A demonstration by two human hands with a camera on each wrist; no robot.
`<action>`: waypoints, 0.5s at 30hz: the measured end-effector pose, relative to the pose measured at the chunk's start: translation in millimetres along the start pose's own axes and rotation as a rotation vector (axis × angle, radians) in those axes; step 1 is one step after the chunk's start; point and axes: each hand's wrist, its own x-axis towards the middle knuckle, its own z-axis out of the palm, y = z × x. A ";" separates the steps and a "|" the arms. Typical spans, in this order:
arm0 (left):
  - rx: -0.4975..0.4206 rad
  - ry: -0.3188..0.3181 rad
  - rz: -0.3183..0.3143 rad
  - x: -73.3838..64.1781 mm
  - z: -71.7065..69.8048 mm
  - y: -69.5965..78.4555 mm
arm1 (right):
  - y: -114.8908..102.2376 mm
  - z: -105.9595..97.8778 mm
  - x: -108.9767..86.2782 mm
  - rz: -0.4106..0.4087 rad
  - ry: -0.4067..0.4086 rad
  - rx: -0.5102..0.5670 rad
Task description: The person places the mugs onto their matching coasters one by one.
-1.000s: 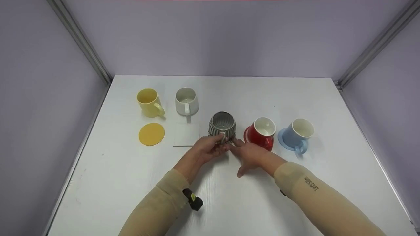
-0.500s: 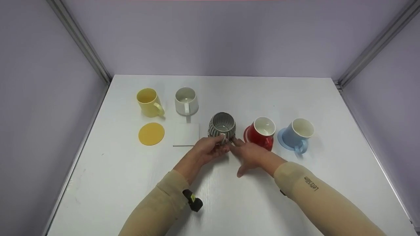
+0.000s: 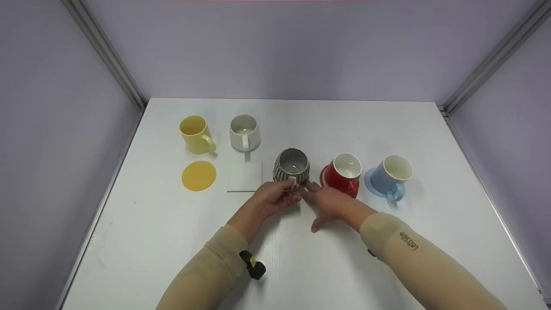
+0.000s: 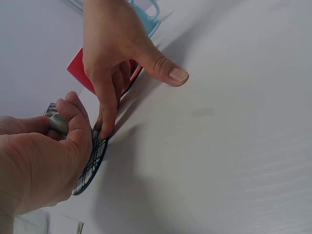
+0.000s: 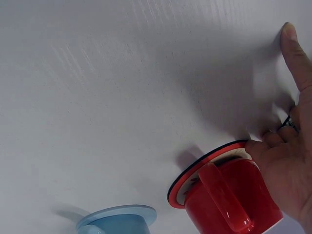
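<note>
My left hand [image 3: 272, 197] pinches the handle [image 4: 58, 124] of a grey ribbed mug [image 3: 292, 162] between thumb and fingers. Beneath the mug lies a round plaid coaster [image 4: 91, 168] with a dark edge, largely hidden by the mug and my hands. The right hand [image 3: 329, 203] reaches in from the right with fingers fairly straight, fingertips touching the coaster's edge and the thumb spread away. Close beside that hand, a red mug [image 5: 229, 195] stands on a red-rimmed coaster [image 5: 183, 187].
To the right, a light blue mug [image 3: 389, 176] stands on a blue coaster [image 3: 373, 188]. At the left are a yellow mug [image 3: 196, 137], a yellow round coaster [image 3: 199, 175], a white mug [image 3: 245, 135] and a white square coaster [image 3: 244, 176]. Walls enclose the white table [image 3: 142, 258].
The grey mug has shifted very slightly toward me, with my left hand still on its handle. The right hand and the other things stay where they were.
</note>
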 end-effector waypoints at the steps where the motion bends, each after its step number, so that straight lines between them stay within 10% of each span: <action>1: 0.001 0.003 0.000 -0.1 -0.1 -0.1 | -0.1 -0.2 0.2 0.003 -0.002 0.001; 15: 0.027 0.010 -0.002 -2.2 -2.5 -0.7 | 1.3 0.6 2.8 0.002 -0.020 -0.024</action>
